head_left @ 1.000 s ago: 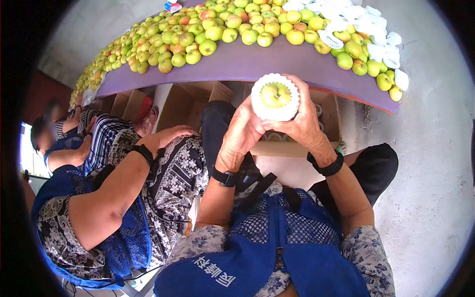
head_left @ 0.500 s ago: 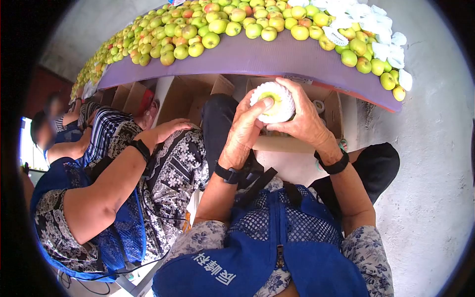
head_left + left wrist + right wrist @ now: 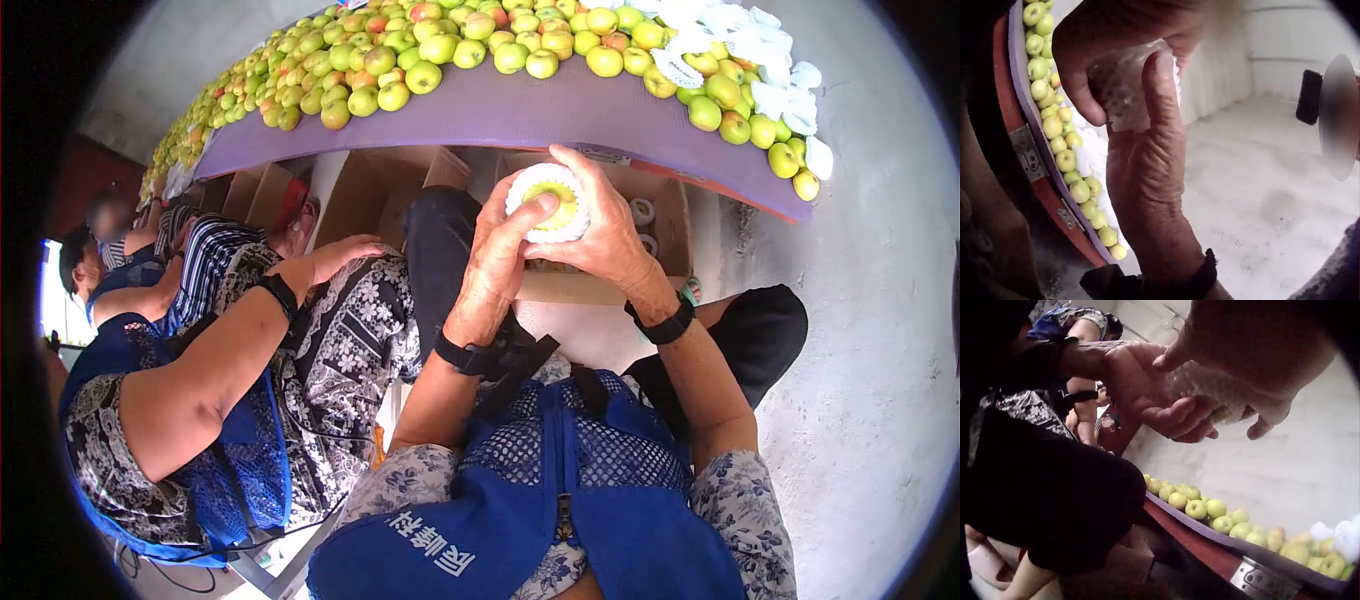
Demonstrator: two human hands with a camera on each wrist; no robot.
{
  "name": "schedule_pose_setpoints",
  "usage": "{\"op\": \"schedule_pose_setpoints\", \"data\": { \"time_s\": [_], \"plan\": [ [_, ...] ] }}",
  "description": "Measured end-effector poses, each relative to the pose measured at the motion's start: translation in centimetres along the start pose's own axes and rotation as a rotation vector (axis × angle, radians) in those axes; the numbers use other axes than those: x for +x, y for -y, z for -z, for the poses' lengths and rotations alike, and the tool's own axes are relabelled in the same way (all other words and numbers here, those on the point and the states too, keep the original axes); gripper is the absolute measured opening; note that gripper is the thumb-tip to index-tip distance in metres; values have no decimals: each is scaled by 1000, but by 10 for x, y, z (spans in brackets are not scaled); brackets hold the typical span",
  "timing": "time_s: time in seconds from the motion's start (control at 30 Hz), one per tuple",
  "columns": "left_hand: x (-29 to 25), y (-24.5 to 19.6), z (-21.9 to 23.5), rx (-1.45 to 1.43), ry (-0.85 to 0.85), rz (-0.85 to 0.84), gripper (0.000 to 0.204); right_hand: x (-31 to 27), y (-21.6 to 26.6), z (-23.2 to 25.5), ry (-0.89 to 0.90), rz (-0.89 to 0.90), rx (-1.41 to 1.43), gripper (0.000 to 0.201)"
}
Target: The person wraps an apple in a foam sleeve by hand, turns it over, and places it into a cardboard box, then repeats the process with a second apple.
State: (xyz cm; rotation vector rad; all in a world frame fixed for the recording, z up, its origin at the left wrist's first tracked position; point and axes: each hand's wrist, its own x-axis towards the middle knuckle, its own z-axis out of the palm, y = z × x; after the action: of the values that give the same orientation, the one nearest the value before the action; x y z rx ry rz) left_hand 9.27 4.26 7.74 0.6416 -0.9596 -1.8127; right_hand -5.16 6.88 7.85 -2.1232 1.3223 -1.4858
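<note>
Gripping an apple in a white foam net between 2 hands: left hand curled round its side with thumb pressed on top, right hand curled round the opposite side. Nearly centred between palms, no clear long axis, exposed end up; neither hand plainly nearer. Below the hands, nearer the right, an open carton with netted fruit inside. Beyond the hands, loose apples on a purple mat. Hidden: apple's underside, some fingertips, part of carton behind hands. Cut off: far edge of pile. Blurred: netting in right wrist view.
</note>
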Motion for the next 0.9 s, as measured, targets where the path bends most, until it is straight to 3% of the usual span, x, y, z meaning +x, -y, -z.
{"op": "schedule_pose_setpoints", "data": {
  "time_s": [0.23, 0.37, 0.67, 0.9],
  "plan": [
    [-3, 5, -3, 4, -1, 3, 53, -9, -13, 1, 37, -94, 138, 85],
    [-2, 10, -2, 37, -7, -9, 54, -14, -20, -3, -5, -65, 165, 86],
    [4, 20, 2, -6, -14, 42, 50, -18, -27, -5, -3, -177, 354, 88],
    [9, 24, -1, -218, -51, 112, 46, -15, -30, -6, -14, -202, 355, 90]
  ]
}}
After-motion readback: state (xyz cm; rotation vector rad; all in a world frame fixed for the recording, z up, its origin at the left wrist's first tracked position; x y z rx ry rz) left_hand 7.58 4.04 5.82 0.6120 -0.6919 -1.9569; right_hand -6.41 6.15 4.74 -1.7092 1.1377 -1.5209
